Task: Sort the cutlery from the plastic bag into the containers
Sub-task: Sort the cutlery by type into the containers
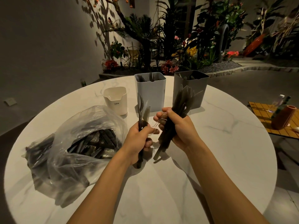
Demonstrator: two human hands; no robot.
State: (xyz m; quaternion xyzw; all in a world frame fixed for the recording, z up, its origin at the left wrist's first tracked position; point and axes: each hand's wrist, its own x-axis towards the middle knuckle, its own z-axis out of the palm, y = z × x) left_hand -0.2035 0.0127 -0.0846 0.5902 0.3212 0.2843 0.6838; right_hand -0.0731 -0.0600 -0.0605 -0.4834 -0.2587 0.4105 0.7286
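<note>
The left hand (142,139) curls round a few dark cutlery pieces (142,104), their long axis upright, tips toward 12 o'clock. The right hand (179,128) grips a thicker bundle (182,97) leaning toward 1 o'clock. The plastic bag (72,143) lies at 9 o'clock on the surface (210,143). At 12 o'clock stand the cream container (115,101), pale container (150,92) and grey container (189,88).

Plastic bag (77,143) left on table (218,159), small container (115,101) behind it, middle container (150,94) then right container (199,88) rightward, left hand (140,140), right hand (182,129) in front, holding cutlery (181,102).
</note>
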